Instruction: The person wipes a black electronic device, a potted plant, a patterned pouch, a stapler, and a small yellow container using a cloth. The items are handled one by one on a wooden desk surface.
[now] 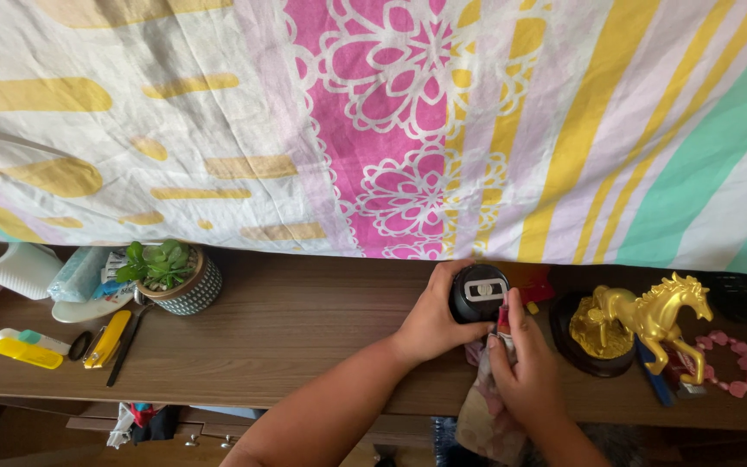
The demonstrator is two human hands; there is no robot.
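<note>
Nearest, at about six o'clock, the right hand (525, 372) pinches a patterned cloth (486, 415) against the wooden shelf (304, 329), fingers curled shut on it. Just above, at five o'clock from centre, the left hand (432, 324) grips a round black container (479, 294). A gold horse figurine (650, 320) stands at four o'clock, a potted succulent (170, 277) at eight o'clock, and the striped bedsheet (373, 121) fills twelve.

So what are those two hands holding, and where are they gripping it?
The left hand grips a round black container by its side. The right hand holds a patterned cloth against it.
</note>
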